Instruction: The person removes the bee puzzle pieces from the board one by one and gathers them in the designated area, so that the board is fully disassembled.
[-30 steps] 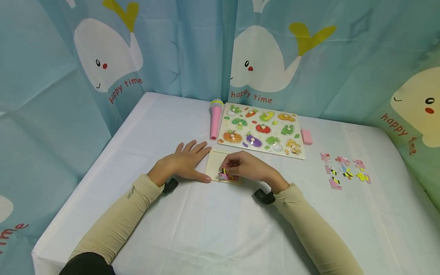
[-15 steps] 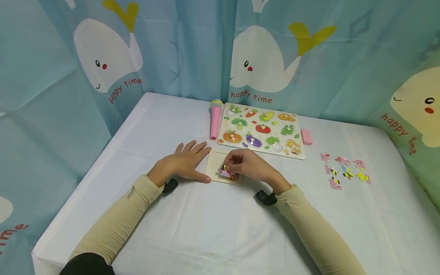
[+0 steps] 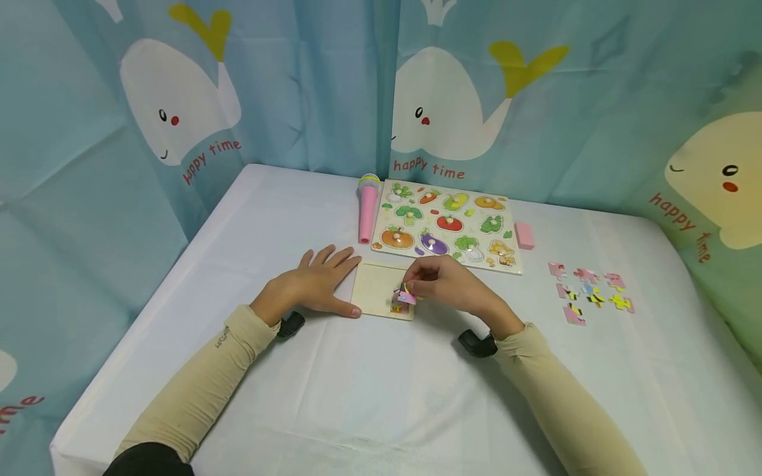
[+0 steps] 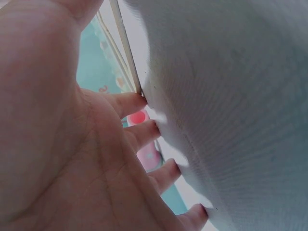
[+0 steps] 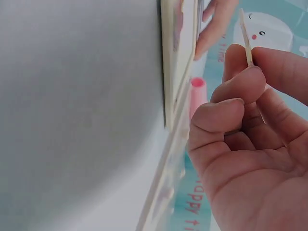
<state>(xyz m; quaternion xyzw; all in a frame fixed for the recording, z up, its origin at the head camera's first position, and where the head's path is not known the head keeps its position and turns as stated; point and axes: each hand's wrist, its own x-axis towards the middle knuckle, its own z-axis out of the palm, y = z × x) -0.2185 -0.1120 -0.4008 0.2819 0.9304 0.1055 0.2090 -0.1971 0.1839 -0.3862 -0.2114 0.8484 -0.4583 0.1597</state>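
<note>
My left hand point(image 3: 312, 287) lies with fingers spread on the white cloth, thumb and index fingertips at the left edge of a small wooden puzzle tray point(image 3: 372, 289). In the left wrist view its fingertips point(image 4: 169, 168) press down on the cloth. Over the tray's right part, my right hand point(image 3: 446, 285) pinches a thin pink jigsaw piece point(image 3: 407, 297) with yellow and black on it. The right wrist view shows that piece point(image 5: 247, 45) edge-on between thumb and fingers, raised off the tray. Another printed jigsaw piece point(image 3: 397, 308) sits in the tray's lower right corner, partly covered by the held one.
Several loose jigsaw pieces point(image 3: 595, 295) lie in rows on the right. Behind the tray are a vegetable peg board point(image 3: 417, 221), a pink toy microphone point(image 3: 368, 210) and a pink block point(image 3: 524, 235). A blue whale-print curtain point(image 3: 333, 86) hangs behind the table.
My right hand has moved right and lifted the pinched jigsaw piece from the tray's middle to over its right side, uncovering more of the tray. The left hand stays put; the view shifts slightly.
</note>
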